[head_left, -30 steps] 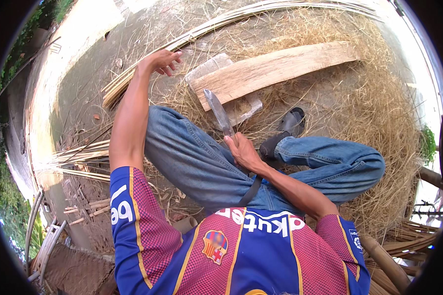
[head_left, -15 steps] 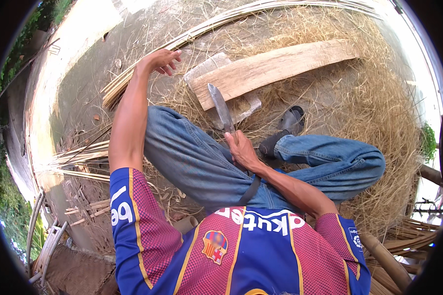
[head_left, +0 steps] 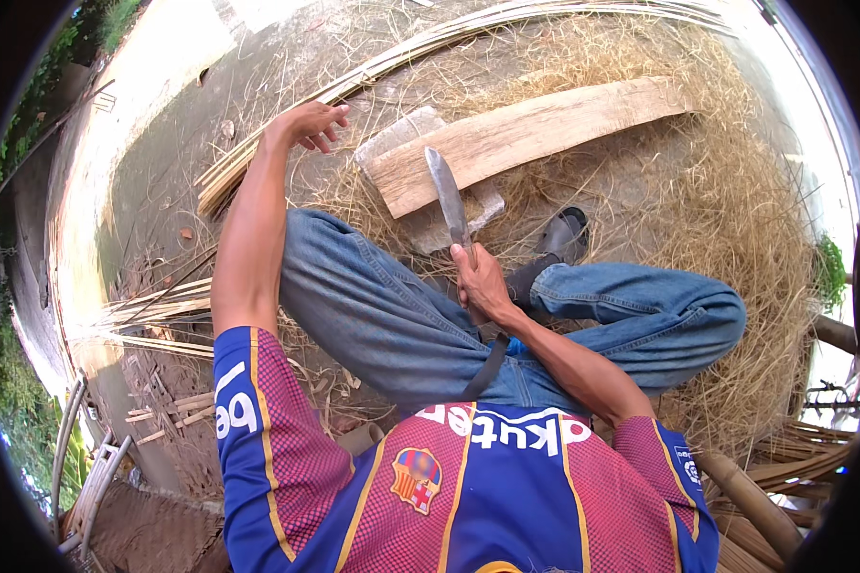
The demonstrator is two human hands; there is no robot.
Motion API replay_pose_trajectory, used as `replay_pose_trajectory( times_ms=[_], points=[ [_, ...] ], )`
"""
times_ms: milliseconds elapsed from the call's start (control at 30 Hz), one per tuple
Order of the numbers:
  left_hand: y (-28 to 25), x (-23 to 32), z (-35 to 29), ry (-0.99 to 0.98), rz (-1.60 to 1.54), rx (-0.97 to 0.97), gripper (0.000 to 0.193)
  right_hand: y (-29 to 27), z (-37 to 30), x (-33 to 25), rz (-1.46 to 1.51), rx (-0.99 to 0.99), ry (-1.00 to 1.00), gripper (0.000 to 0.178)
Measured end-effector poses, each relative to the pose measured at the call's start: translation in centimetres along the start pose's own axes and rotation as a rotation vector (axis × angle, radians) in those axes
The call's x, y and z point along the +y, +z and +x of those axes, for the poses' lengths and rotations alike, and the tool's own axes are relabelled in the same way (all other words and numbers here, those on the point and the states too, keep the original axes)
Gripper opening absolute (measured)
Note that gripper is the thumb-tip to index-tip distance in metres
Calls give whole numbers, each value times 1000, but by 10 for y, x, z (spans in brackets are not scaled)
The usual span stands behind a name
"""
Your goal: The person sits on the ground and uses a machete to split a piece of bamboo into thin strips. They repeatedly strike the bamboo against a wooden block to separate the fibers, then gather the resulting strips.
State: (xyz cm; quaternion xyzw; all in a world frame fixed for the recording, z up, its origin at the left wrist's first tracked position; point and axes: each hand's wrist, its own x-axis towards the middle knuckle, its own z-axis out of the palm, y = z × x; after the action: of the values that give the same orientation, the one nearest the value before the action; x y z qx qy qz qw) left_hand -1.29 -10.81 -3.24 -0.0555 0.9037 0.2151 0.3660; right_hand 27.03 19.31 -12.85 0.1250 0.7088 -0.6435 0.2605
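In my right hand [head_left: 483,284] is the handle of a broad-bladed knife [head_left: 447,199], fingers wrapped round it. Its blade points away from me, and the tip shows in front of the near edge of a wooden plank [head_left: 545,132]. My left hand [head_left: 313,124] is held out with bent, slightly parted fingers and nothing in it. It appears beside the plank's left end, near a bundle of long, thin, pale strips [head_left: 229,174]. A pale stone block [head_left: 398,134] lies under the plank's left end and shows on both sides of it.
Dry, curly shavings [head_left: 688,220] cover the ground on the right. More pale strips [head_left: 162,304] lie left of my knee. My legs are bent in front of me, a dark shoe [head_left: 566,234] near the plank. A thick pole [head_left: 750,501] is at lower right.
My right hand and the knife have moved slightly forward and to the right, so the blade overlaps the plank more. My left hand has shifted only a little.
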Motion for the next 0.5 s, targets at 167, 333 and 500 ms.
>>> replay_pose_trajectory(
  times_ms=[167, 333, 500],
  points=[
    [0, 3, 0, 28, -19, -30, 63, 5, 10, 40, -377, -71, -372, 45],
    [3, 0, -4, 31, -46, -11, 61, 26, 3, -2, 139, 51, 72, 51],
    [2, -5, -1, -8, -13, -24, 61, -4, 23, 26, -539, -120, -392, 48]
  ],
)
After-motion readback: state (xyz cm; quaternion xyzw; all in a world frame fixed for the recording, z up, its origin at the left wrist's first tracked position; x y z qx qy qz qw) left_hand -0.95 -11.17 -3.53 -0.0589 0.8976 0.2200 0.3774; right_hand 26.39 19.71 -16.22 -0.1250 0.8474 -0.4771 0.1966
